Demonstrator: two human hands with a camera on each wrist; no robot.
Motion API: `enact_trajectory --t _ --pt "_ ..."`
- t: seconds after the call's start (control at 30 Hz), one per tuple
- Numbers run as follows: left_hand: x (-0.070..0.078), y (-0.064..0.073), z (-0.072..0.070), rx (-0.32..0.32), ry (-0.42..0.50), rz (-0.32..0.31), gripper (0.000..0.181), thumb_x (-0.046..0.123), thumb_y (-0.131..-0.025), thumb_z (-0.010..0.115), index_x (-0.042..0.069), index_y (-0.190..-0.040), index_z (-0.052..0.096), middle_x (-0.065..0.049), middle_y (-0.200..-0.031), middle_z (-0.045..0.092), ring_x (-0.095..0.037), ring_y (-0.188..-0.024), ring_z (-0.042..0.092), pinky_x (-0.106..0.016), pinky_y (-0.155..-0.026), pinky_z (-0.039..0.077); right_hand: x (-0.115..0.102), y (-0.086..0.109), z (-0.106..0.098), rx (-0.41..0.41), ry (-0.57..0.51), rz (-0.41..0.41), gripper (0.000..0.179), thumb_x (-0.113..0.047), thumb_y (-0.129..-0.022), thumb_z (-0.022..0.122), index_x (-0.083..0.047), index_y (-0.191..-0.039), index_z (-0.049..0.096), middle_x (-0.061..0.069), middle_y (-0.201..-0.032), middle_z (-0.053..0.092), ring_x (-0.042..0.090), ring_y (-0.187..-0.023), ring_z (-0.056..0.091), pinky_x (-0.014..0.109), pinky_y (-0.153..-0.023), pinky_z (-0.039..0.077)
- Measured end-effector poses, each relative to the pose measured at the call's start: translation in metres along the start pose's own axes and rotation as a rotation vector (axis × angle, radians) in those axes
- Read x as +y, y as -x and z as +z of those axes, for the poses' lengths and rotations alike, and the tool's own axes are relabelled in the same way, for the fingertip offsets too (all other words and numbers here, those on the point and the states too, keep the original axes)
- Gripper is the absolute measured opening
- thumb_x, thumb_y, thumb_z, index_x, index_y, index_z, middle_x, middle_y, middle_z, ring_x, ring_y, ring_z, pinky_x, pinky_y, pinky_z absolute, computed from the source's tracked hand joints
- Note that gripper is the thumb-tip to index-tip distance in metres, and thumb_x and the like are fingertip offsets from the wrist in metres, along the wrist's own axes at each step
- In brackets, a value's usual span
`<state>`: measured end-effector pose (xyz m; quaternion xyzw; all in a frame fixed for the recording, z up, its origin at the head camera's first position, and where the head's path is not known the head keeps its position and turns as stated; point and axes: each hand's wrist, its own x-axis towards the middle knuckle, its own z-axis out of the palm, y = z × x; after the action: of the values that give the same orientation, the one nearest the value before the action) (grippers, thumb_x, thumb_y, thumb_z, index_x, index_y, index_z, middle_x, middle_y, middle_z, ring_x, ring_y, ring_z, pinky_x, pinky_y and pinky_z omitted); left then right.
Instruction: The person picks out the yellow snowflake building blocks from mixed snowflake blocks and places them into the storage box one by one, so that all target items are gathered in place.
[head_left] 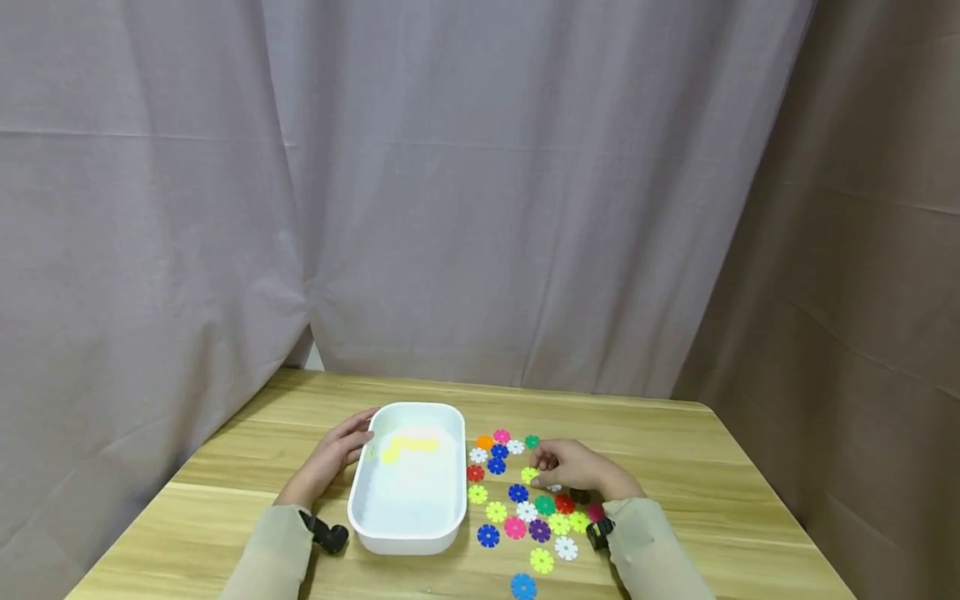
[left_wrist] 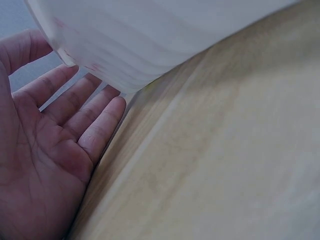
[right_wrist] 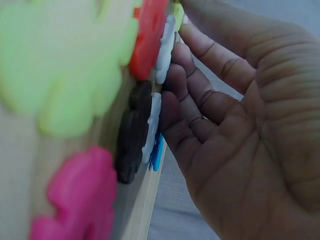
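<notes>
My left hand (head_left: 337,454) rests at the left side of a white plastic tub (head_left: 408,546), its fingers stretched along the outer wall in the left wrist view. Several yellow flower-shaped discs (head_left: 412,444) lie inside the tub, toward its far end. To the right of the tub, my right hand (head_left: 573,467) is low over scattered notched discs, with thumb and index finger at the edges of a yellow-green disc (head_left: 529,475). Its other fingers are curled beside a white disc (right_wrist: 165,50) and a black disc (right_wrist: 134,132) in the right wrist view.
Loose discs spread over the wooden table (head_left: 735,517), among them a purple disc (head_left: 539,531), a pink disc (head_left: 515,527) and a light blue disc (head_left: 523,586) near the front. Grey curtains (head_left: 480,208) hang behind the table and along its sides.
</notes>
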<state>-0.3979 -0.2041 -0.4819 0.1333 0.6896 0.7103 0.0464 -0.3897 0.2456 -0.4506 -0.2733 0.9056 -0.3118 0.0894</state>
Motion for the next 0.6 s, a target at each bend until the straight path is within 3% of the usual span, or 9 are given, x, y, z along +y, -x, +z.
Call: enact_trajectory --t 0.33,0.6 --pt "0.0005 0.0018 0.0001 0.003 0.003 -0.008 0.055 0.016 -0.101 0.057 0.007 -0.153 0.042 -0.022 -0.150 0.045 -0.036 -0.134 0.049 -0.032 -0.101 0.051 0.0019 -0.0009 0.0000 -0.017 -0.025 0.007 0.022 -0.017 -0.090 0.077 -0.007 -0.104 0.062 0.002 -0.091 0.060 0.019 -0.085 0.055 0.029 -0.072 0.050" --pt "0.0012 0.0006 0.0003 0.008 0.000 -0.013 0.054 0.016 -0.101 0.057 0.007 -0.153 0.042 -0.022 -0.150 0.046 -0.035 -0.134 0.048 -0.031 -0.100 0.052 0.0033 -0.0012 -0.0015 0.013 -0.030 -0.014 0.014 -0.018 -0.096 0.070 -0.007 -0.099 0.062 0.000 -0.085 0.062 0.015 -0.076 0.056 0.027 -0.064 0.050"
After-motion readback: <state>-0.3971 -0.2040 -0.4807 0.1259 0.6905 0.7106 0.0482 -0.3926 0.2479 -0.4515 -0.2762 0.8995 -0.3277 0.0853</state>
